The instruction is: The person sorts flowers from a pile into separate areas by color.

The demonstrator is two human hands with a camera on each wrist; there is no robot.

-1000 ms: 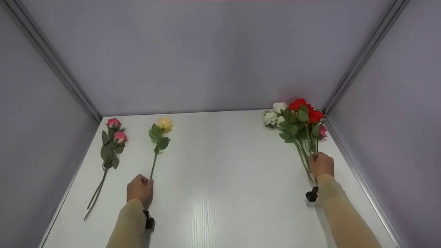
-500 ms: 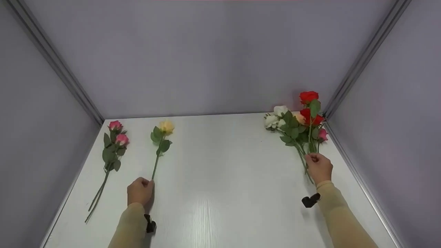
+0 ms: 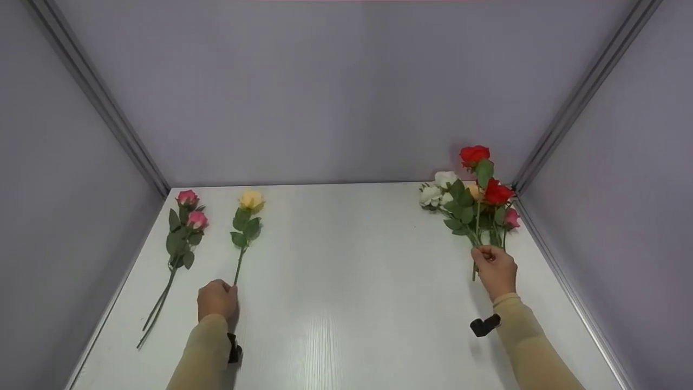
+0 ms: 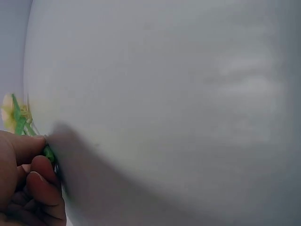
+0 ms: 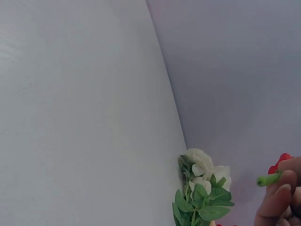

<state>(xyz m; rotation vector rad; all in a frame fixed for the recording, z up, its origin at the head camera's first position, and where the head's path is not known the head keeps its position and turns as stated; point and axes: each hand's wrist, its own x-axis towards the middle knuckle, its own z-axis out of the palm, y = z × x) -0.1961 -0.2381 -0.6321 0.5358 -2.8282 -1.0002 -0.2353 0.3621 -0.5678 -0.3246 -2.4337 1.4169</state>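
My left hand point(image 3: 216, 299) pinches the lower stem of a yellow rose point(image 3: 252, 200), whose bloom points to the back of the white table point(image 3: 346, 249). In the left wrist view the green stem point(image 4: 49, 154) sits between thumb and finger. At the right, my right hand point(image 3: 497, 269) pinches the stem of a red rose point(image 3: 475, 155), raised in front of the other flowers. Its cut stem end point(image 5: 268, 180) pokes out from the fingers in the right wrist view. Behind it lie white roses point(image 3: 431, 195), another red rose point(image 3: 498, 192), a peach bloom and a pink rose point(image 3: 511, 217).
Two pink roses point(image 3: 197, 219) with crossed stems lie on the table's left side. Grey panels point(image 3: 346, 92) enclose the table at the back and both sides. A small black device point(image 3: 484, 325) is worn at each wrist.
My right hand has lifted one red rose up from the bunch and drawn it slightly left. The left hand stays nearly in place while the yellow rose turns slightly, its bloom shifting left.
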